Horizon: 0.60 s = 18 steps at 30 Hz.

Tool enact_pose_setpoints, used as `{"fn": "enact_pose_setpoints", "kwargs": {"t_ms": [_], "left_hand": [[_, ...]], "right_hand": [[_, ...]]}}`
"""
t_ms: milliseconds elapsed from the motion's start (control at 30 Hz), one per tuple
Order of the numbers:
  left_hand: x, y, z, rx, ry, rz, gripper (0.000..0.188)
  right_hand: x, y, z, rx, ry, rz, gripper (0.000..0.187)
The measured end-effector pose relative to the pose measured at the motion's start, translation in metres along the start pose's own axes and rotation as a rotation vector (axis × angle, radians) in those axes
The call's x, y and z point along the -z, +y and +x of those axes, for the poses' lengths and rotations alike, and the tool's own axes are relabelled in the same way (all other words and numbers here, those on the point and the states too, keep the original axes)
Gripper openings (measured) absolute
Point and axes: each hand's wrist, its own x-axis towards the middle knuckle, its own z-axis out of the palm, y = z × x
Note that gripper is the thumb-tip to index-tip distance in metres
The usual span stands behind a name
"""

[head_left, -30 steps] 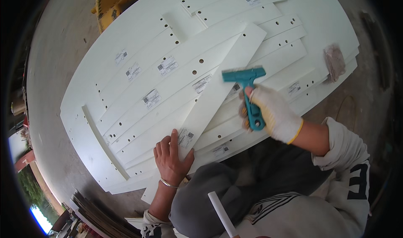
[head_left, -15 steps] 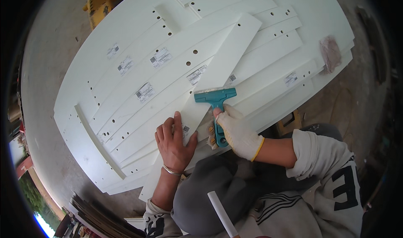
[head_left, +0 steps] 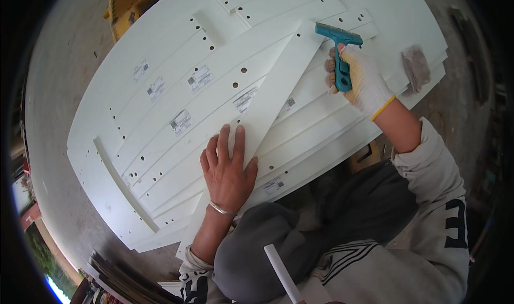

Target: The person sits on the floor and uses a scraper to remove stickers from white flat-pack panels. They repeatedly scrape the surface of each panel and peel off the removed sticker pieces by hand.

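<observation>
My right hand (head_left: pixel 369 84), in a white and yellow work glove, is closed round the handle of a teal scraper (head_left: pixel 338 35). The scraper's wide head is near the far end of a long white strip (head_left: pixel 286 79), which lies slantwise across the other boards. Bare and wearing a bracelet, my left hand (head_left: pixel 229 170) lies flat on the nearer part of that strip, its fingers stretched out. Beneath are several white boards (head_left: pixel 214 103) with drilled holes and printed labels, stacked on a large white panel (head_left: pixel 412 14).
A crumpled pinkish cloth (head_left: pixel 416 68) lies at the right of the stack. One narrow strip (head_left: pixel 126 183) stands out on the left. Yellow equipment (head_left: pixel 131 14) is beyond the far edge. Dark boards (head_left: pixel 120 277) lean at lower left. My grey-clad knee (head_left: pixel 254 253) is close to the near edge.
My right hand has carried the scraper along the strip, away from me and to the right, toward its far end. My left hand has shifted slightly and still presses on the strip.
</observation>
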Motion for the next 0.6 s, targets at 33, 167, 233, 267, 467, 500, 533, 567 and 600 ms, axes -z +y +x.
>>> {"fn": "enact_pose_setpoints", "kwargs": {"t_ms": [33,167,233,267,467,500,533,567,600], "left_hand": [[-0.002,0.003,0.010,-0.051,0.014,0.031,0.078],[-0.019,0.013,0.037,-0.144,-0.024,0.026,0.076],[-0.023,0.019,0.048,-0.178,-0.022,0.038,0.076],[-0.026,0.023,0.054,-0.198,-0.015,0.026,0.076],[-0.031,0.045,0.094,-0.327,-0.010,0.126,0.071],[-0.031,0.049,0.100,-0.341,-0.007,0.086,0.070],[-0.031,0.052,0.106,-0.352,-0.004,0.051,0.069],[-0.030,0.054,0.110,-0.361,-0.002,0.017,0.068],[-0.032,0.054,0.112,-0.362,0.004,0.033,0.067]], "right_hand": [[0.006,0.006,-0.004,-0.066,-0.031,0.054,0.027],[0.000,0.005,-0.014,-0.012,-0.029,-0.014,0.024],[0.012,-0.005,-0.008,0.074,-0.035,-0.017,0.023],[0.021,-0.011,-0.004,0.096,0.006,-0.073,0.022],[0.040,-0.038,-0.001,0.163,0.256,-0.507,0.027],[0.043,-0.038,-0.003,0.200,0.265,-0.624,0.032],[0.043,-0.039,-0.004,0.237,0.267,-0.739,0.038],[0.042,-0.038,-0.007,0.255,0.321,-0.891,0.044],[0.038,-0.035,-0.010,0.272,0.374,-1.043,0.052]]}}
